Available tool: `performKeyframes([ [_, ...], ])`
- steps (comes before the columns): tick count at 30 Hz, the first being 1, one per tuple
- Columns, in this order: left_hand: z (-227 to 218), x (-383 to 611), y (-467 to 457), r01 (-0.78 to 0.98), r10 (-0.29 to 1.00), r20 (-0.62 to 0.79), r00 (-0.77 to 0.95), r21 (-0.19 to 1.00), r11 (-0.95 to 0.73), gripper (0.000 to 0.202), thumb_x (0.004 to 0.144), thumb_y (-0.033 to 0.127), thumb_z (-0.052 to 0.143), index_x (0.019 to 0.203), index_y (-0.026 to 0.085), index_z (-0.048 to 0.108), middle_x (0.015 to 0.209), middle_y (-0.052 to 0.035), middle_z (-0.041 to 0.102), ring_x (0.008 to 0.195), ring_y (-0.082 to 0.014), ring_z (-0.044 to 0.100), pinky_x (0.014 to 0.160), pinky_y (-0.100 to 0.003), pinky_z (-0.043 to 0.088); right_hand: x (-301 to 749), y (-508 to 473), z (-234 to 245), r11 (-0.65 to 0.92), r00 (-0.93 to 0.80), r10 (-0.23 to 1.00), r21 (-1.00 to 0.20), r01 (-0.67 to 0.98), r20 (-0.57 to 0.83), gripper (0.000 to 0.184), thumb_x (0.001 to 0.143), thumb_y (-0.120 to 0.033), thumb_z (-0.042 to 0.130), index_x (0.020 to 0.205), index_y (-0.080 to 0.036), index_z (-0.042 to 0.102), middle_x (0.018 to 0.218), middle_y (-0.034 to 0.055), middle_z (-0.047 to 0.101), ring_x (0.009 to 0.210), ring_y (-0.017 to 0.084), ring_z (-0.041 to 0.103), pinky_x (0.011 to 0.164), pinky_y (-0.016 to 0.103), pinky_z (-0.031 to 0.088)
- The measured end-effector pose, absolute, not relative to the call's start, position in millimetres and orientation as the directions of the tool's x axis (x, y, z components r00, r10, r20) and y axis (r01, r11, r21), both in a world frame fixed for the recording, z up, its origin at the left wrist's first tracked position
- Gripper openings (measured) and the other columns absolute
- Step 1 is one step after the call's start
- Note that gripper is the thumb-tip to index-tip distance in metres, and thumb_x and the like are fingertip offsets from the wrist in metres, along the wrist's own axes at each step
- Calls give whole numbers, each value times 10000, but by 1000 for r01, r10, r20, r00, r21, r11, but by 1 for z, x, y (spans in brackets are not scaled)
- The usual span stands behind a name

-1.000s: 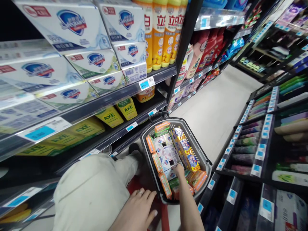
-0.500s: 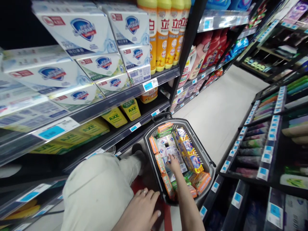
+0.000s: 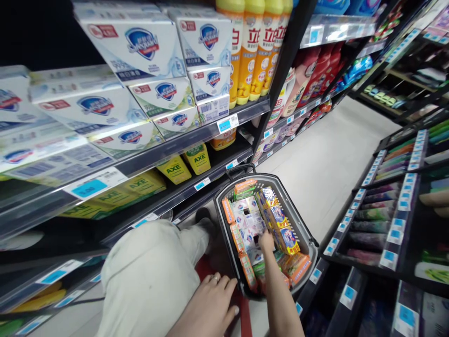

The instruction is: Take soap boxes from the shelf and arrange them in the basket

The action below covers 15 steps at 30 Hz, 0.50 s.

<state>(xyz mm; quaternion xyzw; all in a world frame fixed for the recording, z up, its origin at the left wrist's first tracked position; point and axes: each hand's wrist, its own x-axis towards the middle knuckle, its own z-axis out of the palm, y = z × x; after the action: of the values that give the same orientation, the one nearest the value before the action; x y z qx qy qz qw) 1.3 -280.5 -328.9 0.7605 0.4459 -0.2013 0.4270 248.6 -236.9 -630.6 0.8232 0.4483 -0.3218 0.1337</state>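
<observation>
A dark grey shopping basket (image 3: pixel 280 180) sits on the floor with bundled goods inside. My right hand (image 3: pixel 267 241) reaches down into it, fingers curled at the edge of the white soap boxes (image 3: pixel 250 222); the fingertips are hidden, and what they grip cannot be made out. Blue-and-yellow soap packs (image 3: pixel 279 216) stand right of that hand. Orange-wrapped soap packs (image 3: pixel 237 237) line the left side, with another orange pack (image 3: pixel 299 267) at the near corner. My left hand (image 3: pixel 216 299), a ring on one finger, lies with fingers stretched out near the basket's near-left rim.
Stacked white soap boxes (image 3: pixel 136 47) fill the shelf at upper left, next to orange detergent bottles (image 3: pixel 250 56). Yellow AXE bottles (image 3: pixel 174 169) stand lower down. My bent knee (image 3: pixel 150 281) is left of the basket. Shelving with folded cloths (image 3: pixel 379 213) borders the right; pale floor (image 3: pixel 326 154) lies between.
My right hand has moved nearer and rightward over the soap boxes, its spread fingers now curled. A dark gap shows beside it. The view has shifted slightly; my left hand stays stretched out.
</observation>
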Motion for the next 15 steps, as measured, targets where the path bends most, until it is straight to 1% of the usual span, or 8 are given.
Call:
performKeyframes([
  [1,-328,1,-281,848,503,-687,524,472,-240,501,893,270,480,1376,139,498,1320,-151,581,1274,-356,471,1097,-511,351,258,-242,-631,-575,395,610,-40,817,-687,473,913,-332,492,1288,-52,560,1184,244,613,1040,280,641,831,332,491],
  [3,-328,1,-281,847,502,-686,527,472,-243,498,896,265,473,1377,138,496,1325,-153,577,1280,-356,466,1099,-513,349,273,-252,-632,-551,326,564,-52,833,-758,434,832,-336,631,1189,-90,635,1085,182,675,969,250,669,771,282,503],
  [5,-327,1,-281,848,502,-687,525,472,-241,490,894,258,472,1369,140,505,1327,-153,576,1283,-355,465,1098,-514,350,281,-261,-635,-513,265,555,-73,856,-789,445,783,-288,694,1197,-136,636,1084,130,690,994,225,666,776,246,497],
  [8,-326,0,-281,847,507,-683,527,472,-244,478,895,251,473,1357,138,517,1316,-152,584,1270,-355,476,1089,-516,361,285,-270,-640,-456,233,579,-73,887,-782,488,806,-226,662,1280,-146,580,1141,139,671,1093,244,628,855,272,478],
  [12,-328,0,-282,841,513,-671,536,478,-254,472,900,256,472,1355,140,517,1300,-144,595,1257,-355,486,1080,-517,371,286,-273,-645,-411,202,592,-77,908,-780,484,833,-189,607,1313,-173,554,1076,134,687,1030,239,655,843,280,482],
  [15,-331,-1,-283,843,509,-675,533,471,-259,480,903,262,474,1364,132,508,1307,-150,589,1262,-357,479,1089,-520,358,285,-273,-646,-373,160,606,-101,923,-779,518,850,-183,581,1363,-161,514,1115,162,662,1059,246,641,872,293,477],
])
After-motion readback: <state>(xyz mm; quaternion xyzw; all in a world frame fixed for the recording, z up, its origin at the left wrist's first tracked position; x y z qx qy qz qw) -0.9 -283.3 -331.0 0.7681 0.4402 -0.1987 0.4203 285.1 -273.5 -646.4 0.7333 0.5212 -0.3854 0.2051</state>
